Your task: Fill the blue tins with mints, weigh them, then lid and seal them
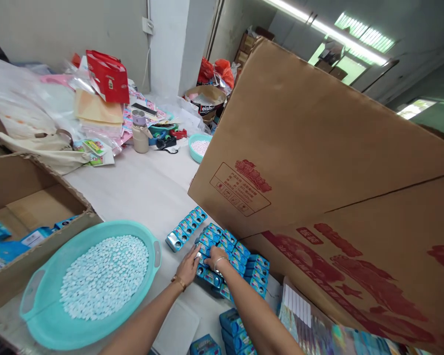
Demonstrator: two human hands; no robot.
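Observation:
Small blue tins (232,257) with silvery edges stand packed in a block on the white table, close to the big carton. My left hand (187,267) is at the block's left edge, fingers closed against a tin there. Beside it, my right hand (217,258) reaches over the block, its curled fingers closed on a tin; the fingertips are partly hidden. A separate row of tins (187,228) lies just beyond my left hand. Left of my arms sits a turquoise basin (151,231) holding many pale blue tablets (105,276).
A large cardboard carton (299,148) walls off the right side. An open cardboard box (59,190) with blue packs stands at left. More blue tins (234,323) are near my right forearm. A bottle (140,135) and a smaller basin (195,154) stand farther back.

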